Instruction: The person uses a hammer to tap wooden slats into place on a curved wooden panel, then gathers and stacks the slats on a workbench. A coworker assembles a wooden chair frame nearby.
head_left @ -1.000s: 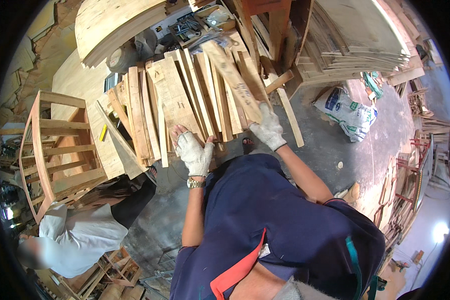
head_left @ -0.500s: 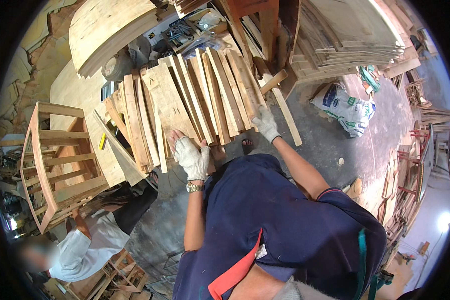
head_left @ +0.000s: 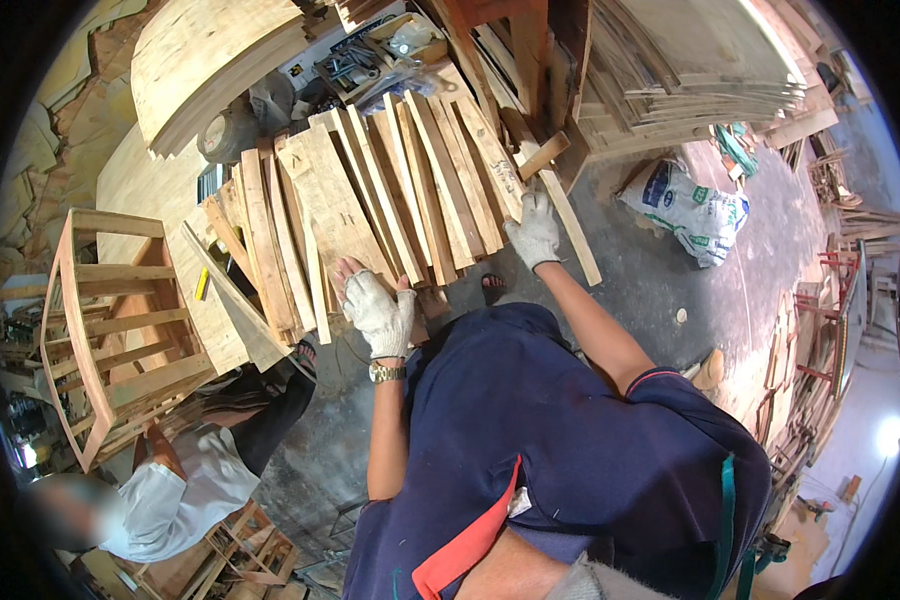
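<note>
A row of wooden strips [head_left: 422, 190] lies side by side on the bench, their near ends toward me. Among them, left of centre, is a wider wooden board [head_left: 337, 195]. My left hand [head_left: 376, 312], in a white fingerless glove, is open with fingers stretched out at the near end of this board. My right hand [head_left: 533, 236], gloved alike, rests at the near end of the rightmost strip [head_left: 488, 150]. Its fingers point away from me along the strip's outer side, thumb apart. Neither hand has lifted anything.
Left stands a slatted wooden frame [head_left: 90, 325], with a co-worker in a white shirt [head_left: 190, 490] beside it. Curved plywood sheets [head_left: 215, 60], a metal drum [head_left: 225, 135] and a hardware tray [head_left: 355, 75] lie beyond the strips. A white sack [head_left: 690, 215] sits on the floor at right.
My right hand has shifted slightly away from me along the rightmost strip. My left hand stays nearly in place, and the strips look almost unchanged.
</note>
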`<state>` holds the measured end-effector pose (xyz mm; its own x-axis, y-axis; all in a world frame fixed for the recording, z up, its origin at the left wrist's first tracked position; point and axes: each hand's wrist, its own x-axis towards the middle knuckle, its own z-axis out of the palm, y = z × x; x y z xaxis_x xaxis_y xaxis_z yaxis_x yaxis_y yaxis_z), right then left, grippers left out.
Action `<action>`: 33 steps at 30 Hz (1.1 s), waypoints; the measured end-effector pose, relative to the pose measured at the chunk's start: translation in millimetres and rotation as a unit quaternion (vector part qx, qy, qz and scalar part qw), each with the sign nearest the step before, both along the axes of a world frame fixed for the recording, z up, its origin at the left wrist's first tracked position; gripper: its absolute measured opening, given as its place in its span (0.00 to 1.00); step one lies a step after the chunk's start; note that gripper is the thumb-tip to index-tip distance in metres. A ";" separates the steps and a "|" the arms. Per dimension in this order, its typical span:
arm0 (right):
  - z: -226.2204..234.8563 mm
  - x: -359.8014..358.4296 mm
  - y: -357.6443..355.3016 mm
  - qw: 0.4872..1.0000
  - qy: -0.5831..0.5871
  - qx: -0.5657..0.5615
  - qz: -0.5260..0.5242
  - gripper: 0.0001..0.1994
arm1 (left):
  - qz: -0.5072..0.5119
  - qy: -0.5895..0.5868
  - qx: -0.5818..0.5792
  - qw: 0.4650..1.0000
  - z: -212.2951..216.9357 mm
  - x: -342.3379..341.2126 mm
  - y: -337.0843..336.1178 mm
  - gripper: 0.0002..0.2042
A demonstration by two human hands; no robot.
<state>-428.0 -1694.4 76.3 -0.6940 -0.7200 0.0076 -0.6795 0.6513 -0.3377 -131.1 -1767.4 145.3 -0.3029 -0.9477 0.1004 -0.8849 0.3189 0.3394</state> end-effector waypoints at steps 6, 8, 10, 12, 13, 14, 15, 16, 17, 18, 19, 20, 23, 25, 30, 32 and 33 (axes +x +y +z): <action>17.3 14.6 -9.2 0.997 -0.073 0.008 0.035 0.26 | -0.003 0.011 -0.007 1.000 -0.6 0.6 -0.2 0.50; 6.6 10.5 -2.7 0.986 -0.155 -0.027 0.060 0.25 | -0.005 0.014 -0.008 1.000 1.0 0.1 0.8 0.50; 4.5 11.8 0.8 0.985 -0.142 -0.044 0.081 0.19 | -0.005 0.015 -0.009 1.000 1.3 0.1 0.3 0.50; 8.2 15.4 -4.4 0.989 -0.113 0.003 0.096 0.16 | -0.004 0.015 -0.008 1.000 1.3 1.5 0.1 0.50; 9.4 15.1 -6.8 0.990 -0.097 0.026 0.103 0.14 | -0.004 0.017 -0.007 1.000 1.0 1.3 -0.2 0.50; 10.5 15.2 -9.1 0.992 -0.095 0.028 0.075 0.13 | -0.005 0.016 -0.010 1.000 -0.2 1.4 -0.4 0.50; 11.7 15.4 -11.1 0.994 -0.092 0.029 0.047 0.12 | -0.006 0.015 -0.013 1.000 -1.8 1.7 -0.6 0.50; 10.5 16.1 -12.6 0.995 -0.090 0.030 0.020 0.11 | -0.005 0.014 -0.016 1.000 -2.1 2.2 -1.3 0.50; 9.9 16.0 -10.5 0.998 -0.067 0.001 0.020 0.11 | -0.007 0.017 -0.014 1.000 -2.6 2.2 -1.8 0.50; 9.9 15.4 -6.4 0.998 -0.043 -0.028 0.019 0.11 | -0.008 0.020 -0.013 1.000 -3.1 2.1 -2.3 0.50; 8.7 16.3 -2.0 0.998 -0.020 -0.057 0.019 0.11 | -0.010 0.023 -0.012 1.000 -2.3 2.0 -2.0 0.50; 6.9 19.5 1.7 0.999 -0.037 -0.038 0.014 0.11 | -0.009 0.017 -0.012 1.000 -1.2 2.5 -1.4 0.51; 0.5 23.4 15.9 0.998 -0.035 -0.054 0.016 0.13 | -0.009 0.010 -0.015 1.000 0.4 3.6 -0.7 0.51; -10.0 18.3 19.5 0.994 0.076 -0.073 0.007 0.17 | -0.014 0.015 -0.015 1.000 0.5 3.6 -0.9 0.51; -8.4 11.3 8.9 0.986 -0.107 0.128 0.005 0.41 | -0.018 0.009 -0.006 1.000 2.2 3.5 -1.1 0.51; -3.3 19.5 7.4 0.992 -0.064 0.105 -0.023 0.40 | -0.024 0.010 -0.009 1.000 -0.2 4.7 -2.5 0.51; -0.1 22.4 8.6 0.994 -0.042 0.094 -0.037 0.40 | -0.028 0.010 -0.012 0.999 -3.1 5.0 -3.3 0.51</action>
<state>-405.5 -1685.8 76.2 -0.7379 -0.6495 -0.1836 -0.6011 0.7561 -0.2589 -126.1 -1770.8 142.2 -0.3524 -0.9268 0.1298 -0.8585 0.3754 0.3494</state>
